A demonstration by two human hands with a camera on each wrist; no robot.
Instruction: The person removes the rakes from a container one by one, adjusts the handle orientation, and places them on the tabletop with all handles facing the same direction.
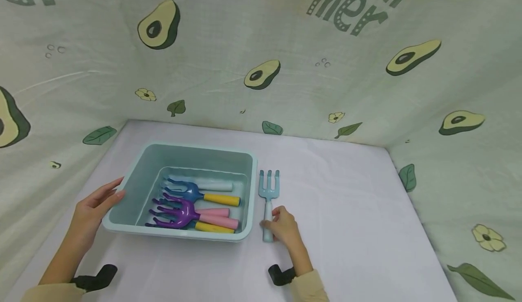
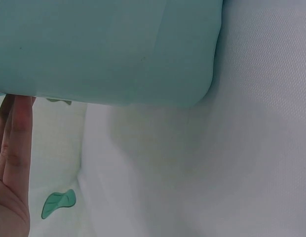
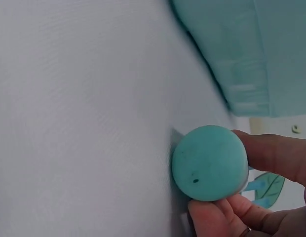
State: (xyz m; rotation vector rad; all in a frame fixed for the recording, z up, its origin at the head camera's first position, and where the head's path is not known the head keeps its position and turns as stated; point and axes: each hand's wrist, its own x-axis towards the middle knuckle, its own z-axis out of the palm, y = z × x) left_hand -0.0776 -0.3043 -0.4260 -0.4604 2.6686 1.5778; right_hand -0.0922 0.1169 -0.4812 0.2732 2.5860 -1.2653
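Observation:
A pale blue plastic bin point(image 1: 171, 235) stands on the table in the head view, with several toy-like garden hand forks inside. Among them are a purple fork point(image 1: 183, 213) with a pink handle and a blue fork point(image 1: 191, 192) with a yellow handle. My left hand point(image 1: 90, 211) touches the bin's left side with extended fingers; its fingertips are partly hidden in the left wrist view. Right of the bin, a light blue hand fork point(image 1: 268, 192) lies with its three tines pointing away. My right hand point(image 1: 285, 227) pinches its handle point(image 3: 210, 163) between thumb and fingers.
A white cloth covers the table point(image 1: 346, 211). Behind and at both sides hangs a pale curtain point(image 1: 220, 35) printed with avocados and leaves. Black wrist mounts point(image 1: 98, 278) show below the hands.

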